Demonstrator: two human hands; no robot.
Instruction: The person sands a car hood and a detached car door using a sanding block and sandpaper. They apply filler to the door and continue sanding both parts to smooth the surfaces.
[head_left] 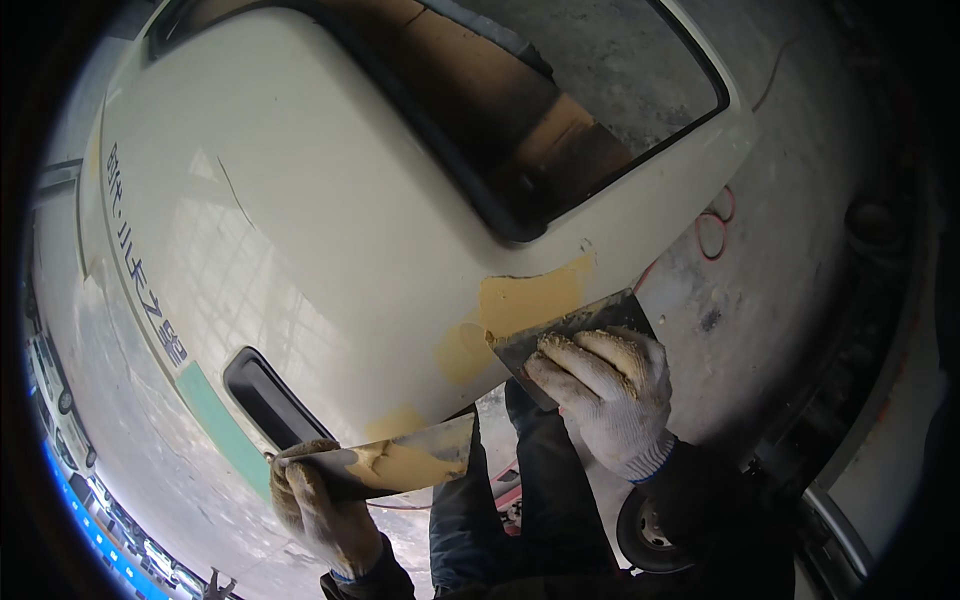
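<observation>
A pale vehicle door (330, 250) fills the middle, with a patch of yellow-tan body filler (532, 296) on its near right part. My right hand (612, 388), in a white knit glove with stained fingertips, grips a dark flat spreader (570, 330). The spreader's edge lies at the lower border of the patch. Below the door handle, my left hand (328, 505), also gloved, holds a flat plate (455, 450) with a smear of the same filler on it. Thinner filler smudges show on the door between the two tools.
Above the patch is the window opening (520, 225), edged in black rubber. A dark recessed door handle (275, 395) lies left of my left hand. A red hose (712, 235) curls on the concrete floor at the right. Near my legs stands a wheel (650, 530).
</observation>
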